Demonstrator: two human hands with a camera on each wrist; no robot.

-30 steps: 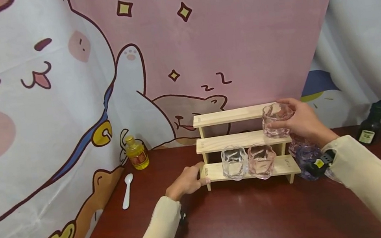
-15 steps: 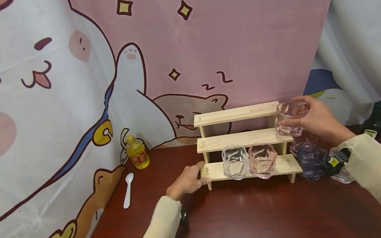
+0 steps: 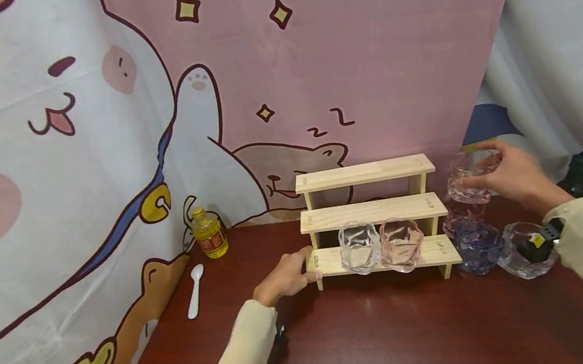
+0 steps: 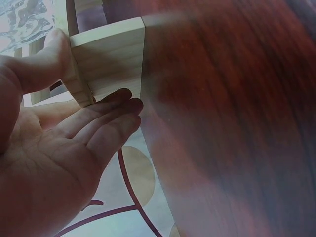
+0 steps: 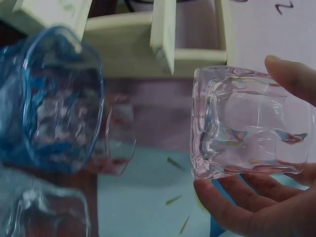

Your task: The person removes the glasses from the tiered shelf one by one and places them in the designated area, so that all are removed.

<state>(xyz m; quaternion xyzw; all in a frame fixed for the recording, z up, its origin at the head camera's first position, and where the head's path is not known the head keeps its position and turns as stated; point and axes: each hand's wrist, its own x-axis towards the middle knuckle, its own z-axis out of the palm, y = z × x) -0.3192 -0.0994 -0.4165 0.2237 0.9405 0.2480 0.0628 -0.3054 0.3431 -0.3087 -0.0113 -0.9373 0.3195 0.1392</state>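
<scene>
My right hand (image 3: 526, 177) grips a pale pink glass (image 3: 467, 177), thumb on one side and fingers on the other. It hangs off the right end of the three-tier wooden rack (image 3: 374, 212). In the head view another pink glass (image 3: 460, 219) stands below it, partly covered by a blue glass (image 3: 478, 247); a clear glass (image 3: 513, 252) is beside the blue one. My left hand (image 3: 287, 276) pinches the left end of the rack's lowest shelf, thumb on top (image 4: 57, 47). A clear glass (image 3: 360, 249) and a pink glass (image 3: 401, 245) sit side by side on that shelf.
At the back left are a small bottle of yellow oil (image 3: 210, 234) and a white spoon (image 3: 194, 291). A dark green bottle (image 3: 577, 174) stands at the far right, partly hidden by my right arm. A patterned cloth (image 3: 393, 72) hangs behind the table.
My right hand has carried the pink glass rightward from in front of the upper shelves to beyond the rack's right end. My left hand and the rack have stayed put.
</scene>
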